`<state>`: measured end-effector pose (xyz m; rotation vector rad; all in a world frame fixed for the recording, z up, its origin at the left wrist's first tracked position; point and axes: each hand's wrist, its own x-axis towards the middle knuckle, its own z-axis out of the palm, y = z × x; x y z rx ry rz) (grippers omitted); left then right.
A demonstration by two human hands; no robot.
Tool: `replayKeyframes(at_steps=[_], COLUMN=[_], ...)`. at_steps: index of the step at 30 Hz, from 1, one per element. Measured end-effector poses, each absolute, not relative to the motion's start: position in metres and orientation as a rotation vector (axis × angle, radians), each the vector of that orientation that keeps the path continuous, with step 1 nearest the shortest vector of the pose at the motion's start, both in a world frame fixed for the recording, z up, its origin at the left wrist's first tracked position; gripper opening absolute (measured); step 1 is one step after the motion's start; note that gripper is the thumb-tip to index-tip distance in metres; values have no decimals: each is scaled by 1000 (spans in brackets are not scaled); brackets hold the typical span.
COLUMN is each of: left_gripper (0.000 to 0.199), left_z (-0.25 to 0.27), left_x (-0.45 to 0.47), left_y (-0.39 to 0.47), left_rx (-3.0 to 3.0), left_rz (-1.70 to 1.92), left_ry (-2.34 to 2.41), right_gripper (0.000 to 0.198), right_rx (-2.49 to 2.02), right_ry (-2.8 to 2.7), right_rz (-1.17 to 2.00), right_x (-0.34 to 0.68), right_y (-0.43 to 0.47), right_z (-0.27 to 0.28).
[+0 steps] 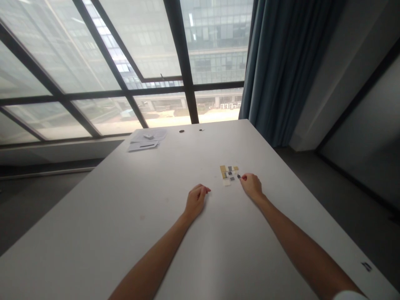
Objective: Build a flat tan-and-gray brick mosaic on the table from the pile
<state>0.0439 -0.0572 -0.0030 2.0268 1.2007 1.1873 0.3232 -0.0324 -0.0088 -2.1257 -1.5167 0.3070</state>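
Note:
On the white table [175,175] lies a small cluster of flat square pieces. Among them are a tan piece [223,168], a cream piece [226,182], a grey piece [232,178] and several others in tan, grey and black. At the right side of the cluster, my right hand [251,186] is closed, its fingertips pinching a small dark piece [238,176]. My left hand [196,201] rests on the table left of the cluster, apart from it. Its fingers are curled together, and no object shows in them.
Papers [143,144] with a small white object on top lie at the table's far left. A round dark cable hole [181,131] and a small dark item [201,130] are near the far edge. A dark label [366,266] is at the right edge. Windows and a blue curtain [278,75] stand beyond.

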Motion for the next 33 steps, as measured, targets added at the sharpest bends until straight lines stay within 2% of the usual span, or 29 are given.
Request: replayKeyframes(at_steps=[9,15,20,26,33], left_gripper=[47,32,47,54,53], left_z=[-4,-1,-10,-16,-18], left_x=[42,40,39,38,36], left_y=[-57,-59,-57,-58,-56], left_rx=[2065,2360,2528,2516,2463], left_rz=[1173,1037,824,541,395], left_ry=[1221,1504,1708,1857,1860], right_gripper=[16,33,45,44,45], right_rx=[-2052,-1849,-1945,-2155,-2223], right_ry=[-1514,-1499,-1603,-1682,-1741], right_rz=[337,-4,-110,-122,-98], right_x=[327,349,357,353,352], right_y=[-32,-28,-24,-22,-22], right_z=[-10,-16,-31,-43,-43])
